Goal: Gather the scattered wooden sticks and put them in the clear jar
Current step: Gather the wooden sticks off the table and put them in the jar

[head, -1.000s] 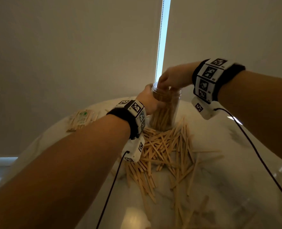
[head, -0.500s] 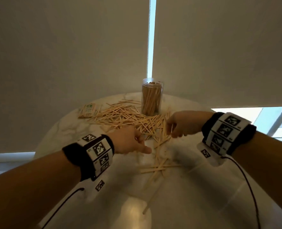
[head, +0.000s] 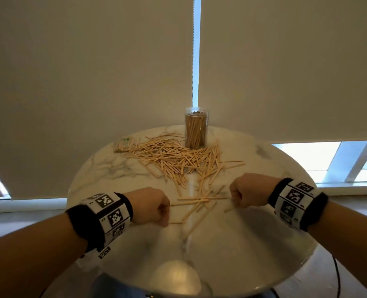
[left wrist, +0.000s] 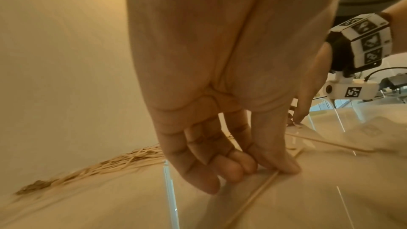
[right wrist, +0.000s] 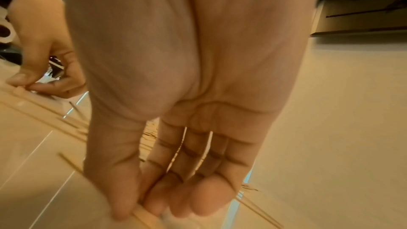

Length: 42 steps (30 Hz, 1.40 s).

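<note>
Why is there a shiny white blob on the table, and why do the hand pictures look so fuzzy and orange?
Head view: the blob is glare on the glossy marble table. Wrist views: the left hand and right hand sit very close, blurred, in dim warm light.

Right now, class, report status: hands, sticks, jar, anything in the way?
Left hand pinching a stick on the table; right hand pinching another. Clear jar upright, nearly full. Big stick pile still loose. Path to jar unobstructed.
</note>
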Each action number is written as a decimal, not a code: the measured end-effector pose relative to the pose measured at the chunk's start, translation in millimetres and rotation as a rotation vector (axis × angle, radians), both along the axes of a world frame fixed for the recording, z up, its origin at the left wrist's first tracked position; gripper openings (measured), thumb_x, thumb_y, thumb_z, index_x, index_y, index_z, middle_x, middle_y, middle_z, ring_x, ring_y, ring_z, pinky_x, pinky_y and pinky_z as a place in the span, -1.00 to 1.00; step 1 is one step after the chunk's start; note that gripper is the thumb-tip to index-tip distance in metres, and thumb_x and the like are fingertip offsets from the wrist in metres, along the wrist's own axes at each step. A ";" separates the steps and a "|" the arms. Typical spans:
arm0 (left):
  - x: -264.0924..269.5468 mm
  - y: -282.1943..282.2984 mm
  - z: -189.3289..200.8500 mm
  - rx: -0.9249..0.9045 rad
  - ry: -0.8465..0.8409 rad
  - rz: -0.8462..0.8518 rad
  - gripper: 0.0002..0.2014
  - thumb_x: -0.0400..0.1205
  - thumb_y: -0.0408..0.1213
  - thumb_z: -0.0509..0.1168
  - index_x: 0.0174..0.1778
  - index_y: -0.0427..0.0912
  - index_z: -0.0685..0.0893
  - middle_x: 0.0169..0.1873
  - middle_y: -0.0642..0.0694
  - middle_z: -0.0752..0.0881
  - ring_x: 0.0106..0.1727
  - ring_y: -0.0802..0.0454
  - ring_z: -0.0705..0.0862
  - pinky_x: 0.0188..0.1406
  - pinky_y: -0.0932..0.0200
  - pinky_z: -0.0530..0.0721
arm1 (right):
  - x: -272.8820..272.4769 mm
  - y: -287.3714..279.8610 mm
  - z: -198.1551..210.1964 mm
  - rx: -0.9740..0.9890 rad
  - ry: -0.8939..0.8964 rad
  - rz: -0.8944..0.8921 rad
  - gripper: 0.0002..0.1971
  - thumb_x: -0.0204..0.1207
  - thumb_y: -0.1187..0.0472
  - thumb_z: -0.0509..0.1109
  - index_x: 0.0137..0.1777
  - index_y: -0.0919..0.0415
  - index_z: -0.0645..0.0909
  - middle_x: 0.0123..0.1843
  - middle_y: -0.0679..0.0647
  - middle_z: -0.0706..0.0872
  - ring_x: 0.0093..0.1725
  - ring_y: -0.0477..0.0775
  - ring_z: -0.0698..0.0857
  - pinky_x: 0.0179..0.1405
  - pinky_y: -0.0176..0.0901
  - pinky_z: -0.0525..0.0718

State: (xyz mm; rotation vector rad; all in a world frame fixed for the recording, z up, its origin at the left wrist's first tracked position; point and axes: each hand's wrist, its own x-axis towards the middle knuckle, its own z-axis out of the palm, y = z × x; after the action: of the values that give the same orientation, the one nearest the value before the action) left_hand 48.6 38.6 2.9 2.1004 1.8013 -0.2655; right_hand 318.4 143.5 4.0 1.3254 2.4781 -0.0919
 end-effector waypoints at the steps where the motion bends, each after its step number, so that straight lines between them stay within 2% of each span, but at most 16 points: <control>1: 0.0 -1.8 0.0 0.003 0.037 -0.008 -0.82 0.67 -0.18 0.33 0.15 -0.05 0.75 0.09 0.05 0.77 0.07 0.06 0.67 0.04 0.21 0.58 | -0.7 -2.6 -0.7 -0.006 0.001 0.010 -0.83 0.48 0.18 0.46 0.06 0.07 0.72 0.03 0.01 0.77 0.01 0.07 0.66 0.02 -0.10 0.65; 4: -2.2 -4.4 -0.5 0.078 0.065 0.042 -0.86 0.75 -0.27 0.17 0.18 -0.16 0.54 0.10 -0.11 0.69 -0.05 -0.03 0.59 -0.09 0.13 0.51 | -0.3 -8.6 -1.4 -0.016 0.015 0.039 -0.91 0.50 0.15 0.44 -0.01 0.04 0.66 0.01 0.00 0.74 -0.01 0.07 0.65 0.04 -0.07 0.67; 6: -2.9 -2.9 2.2 0.174 -0.161 0.168 -0.94 0.75 -0.30 0.12 0.10 -0.12 0.46 0.00 -0.11 0.68 -0.15 0.00 0.58 -0.12 0.03 0.59 | 1.9 -10.9 2.2 0.015 0.118 0.041 -0.95 0.51 0.17 0.43 -0.08 0.02 0.61 -0.08 -0.05 0.71 -0.10 0.01 0.63 -0.09 -0.17 0.63; 8: 3.0 1.8 7.6 0.291 -0.432 0.288 -0.81 0.80 -0.03 0.08 0.10 -0.06 0.46 -0.09 -0.06 0.67 -0.16 0.00 0.62 -0.11 -0.01 0.64 | 1.2 -10.5 9.1 -0.006 0.436 -0.023 -0.93 0.51 0.19 0.47 -0.08 0.04 0.63 -0.13 -0.07 0.73 -0.21 -0.05 0.67 -0.17 -0.23 0.62; 12: 38.9 17.2 12.9 0.261 -0.901 0.419 -0.28 0.50 0.53 0.10 0.07 -0.12 0.62 -0.17 -0.04 0.61 -0.25 0.04 0.52 -0.23 0.09 0.56 | -22.2 -25.8 25.5 -0.383 1.211 -0.167 -0.85 0.49 0.39 0.55 0.01 0.32 0.68 -0.22 0.11 0.79 -0.23 0.01 0.78 -0.09 -0.13 0.79; 14: 57.1 26.5 10.2 0.261 -1.060 0.414 -0.34 0.55 0.47 0.12 0.12 -0.06 0.69 -0.15 -0.05 0.65 -0.27 0.06 0.52 -0.31 0.10 0.53 | -37.8 -37.5 28.1 -0.424 1.332 -0.144 -0.84 0.49 0.40 0.55 0.02 0.39 0.69 -0.19 0.16 0.81 -0.18 0.07 0.80 -0.02 -0.06 0.81; 17: 71.9 34.8 10.6 0.426 -0.909 0.351 -0.61 0.77 0.14 0.07 0.02 -0.04 0.67 -0.22 -0.03 0.68 -0.23 0.02 0.60 -0.15 0.01 0.60 | -44.7 -46.4 27.3 -0.445 1.377 -0.144 -0.85 0.54 0.41 0.50 0.07 0.44 0.72 -0.08 0.28 0.83 -0.11 0.11 0.82 0.00 -0.09 0.83; 22: 66.2 40.7 8.8 0.486 -0.659 0.273 -0.60 0.83 -0.05 0.00 -0.16 -0.07 0.65 -0.39 0.06 0.64 -0.33 0.05 0.58 -0.29 0.10 0.50 | 0.1 -17.4 23.2 -0.297 1.350 -0.578 -0.84 0.60 0.34 0.43 -0.01 0.49 0.72 -0.10 0.37 0.81 -0.20 0.17 0.79 0.01 0.01 0.84; 25: 68.4 38.7 6.4 0.403 -0.451 0.211 -0.68 0.83 -0.12 0.01 -0.17 -0.10 0.53 -0.27 -0.03 0.64 -0.21 -0.02 0.55 -0.19 0.10 0.47 | 35.4 8.1 12.1 -0.102 0.786 -0.693 -0.84 0.68 0.21 0.29 0.10 0.28 0.64 -0.02 0.18 0.74 0.07 0.18 0.76 0.15 -0.06 0.67; 27: 73.6 35.6 1.0 0.355 -0.244 0.162 -0.70 0.79 0.04 0.10 0.01 -0.13 0.51 -0.06 -0.12 0.65 -0.11 -0.05 0.55 -0.13 0.10 0.49 | 53.2 21.0 7.1 0.014 0.443 -0.697 -0.73 0.70 0.14 0.27 0.28 0.24 0.64 -0.01 0.15 0.75 0.11 0.15 0.76 0.04 -0.13 0.65; 29: 78.0 35.6 -11.7 0.287 -0.091 0.163 -0.32 0.57 0.36 0.26 0.34 -0.16 0.45 0.26 -0.18 0.57 0.13 -0.12 0.60 0.02 0.02 0.59 | 63.8 32.8 4.2 0.017 0.336 -0.707 -0.76 0.70 0.09 0.31 0.11 0.25 0.69 -0.03 0.16 0.78 0.02 0.12 0.77 -0.03 -0.15 0.67; 32: 83.4 39.1 -22.8 0.149 0.006 0.187 0.12 0.34 0.49 0.39 0.61 -0.21 0.21 0.55 -0.26 0.25 0.40 -0.27 0.54 0.24 -0.08 0.61 | 70.2 49.0 3.2 0.077 0.131 -0.704 -0.74 0.62 -0.03 0.40 -0.01 0.18 0.69 0.24 0.14 0.75 0.21 0.14 0.70 0.27 -0.11 0.64; 35: 86.9 42.7 -20.4 0.128 0.013 0.186 -0.09 0.49 0.34 0.39 0.53 -0.25 0.31 0.46 -0.29 0.37 0.36 -0.26 0.56 0.20 -0.05 0.59 | 73.5 72.2 -11.4 0.113 -0.056 -0.638 -0.69 0.41 -0.02 0.53 0.13 0.03 0.79 0.10 0.00 0.76 0.11 0.08 0.72 0.22 -0.13 0.70; 37: 85.7 44.7 -17.5 0.164 0.043 0.155 -0.33 0.62 0.19 0.34 0.43 -0.27 0.43 0.34 -0.27 0.52 0.27 -0.22 0.61 0.12 -0.01 0.60 | 62.9 55.8 -3.3 0.108 -0.041 -0.691 -0.73 0.52 0.04 0.48 0.17 0.11 0.76 -0.03 0.04 0.65 0.23 0.07 0.70 0.27 -0.14 0.66; 39: 82.3 46.3 -13.9 0.192 0.068 0.109 -0.52 0.71 0.02 0.30 0.36 -0.29 0.51 0.25 -0.27 0.63 0.22 -0.20 0.66 0.11 -0.01 0.64 | 49.7 37.5 5.6 0.114 0.011 -0.676 -0.84 0.65 0.15 0.35 -0.05 0.23 0.70 -0.24 0.04 0.49 0.18 0.10 0.66 0.24 -0.16 0.61; 42: 80.0 48.8 -10.4 0.193 0.083 0.044 -0.73 0.75 -0.19 0.26 0.27 -0.29 0.60 0.21 -0.27 0.68 0.20 -0.20 0.67 0.13 0.00 0.67 | 39.8 29.4 3.1 0.121 -0.019 -0.598 -0.64 0.65 0.25 0.31 -0.42 0.17 0.40 -0.38 0.02 0.40 -0.21 0.05 0.55 -0.22 -0.27 0.55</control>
State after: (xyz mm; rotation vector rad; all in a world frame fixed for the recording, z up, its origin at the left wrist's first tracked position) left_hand 128.6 87.4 -7.5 2.2042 1.9906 -0.1761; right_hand 358.2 172.9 7.1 2.0642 2.0154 -0.0661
